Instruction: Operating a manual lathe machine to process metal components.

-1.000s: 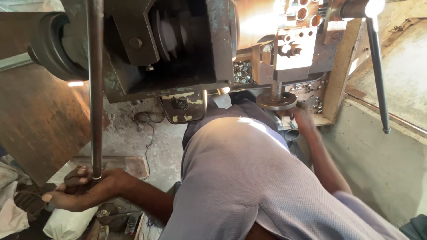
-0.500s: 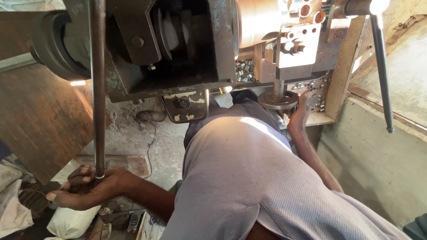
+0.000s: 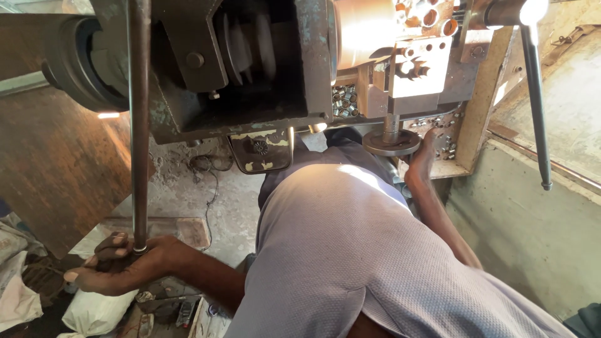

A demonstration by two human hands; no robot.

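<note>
A lathe [image 3: 250, 69] filled the upper frame. A long rod [image 3: 139, 125] ran down the left side; the left hand [image 3: 122, 269], lower left, was closed around its bottom end. The right hand [image 3: 426, 156], right of centre, reached beside a handwheel [image 3: 391, 143]; its grip could not be told.

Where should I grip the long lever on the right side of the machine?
Grip the long lever near its free lower tip, wrapping the fingers around it from the right. It is a slim round rod hanging down and apart from the machine, with open space beside it.
</note>
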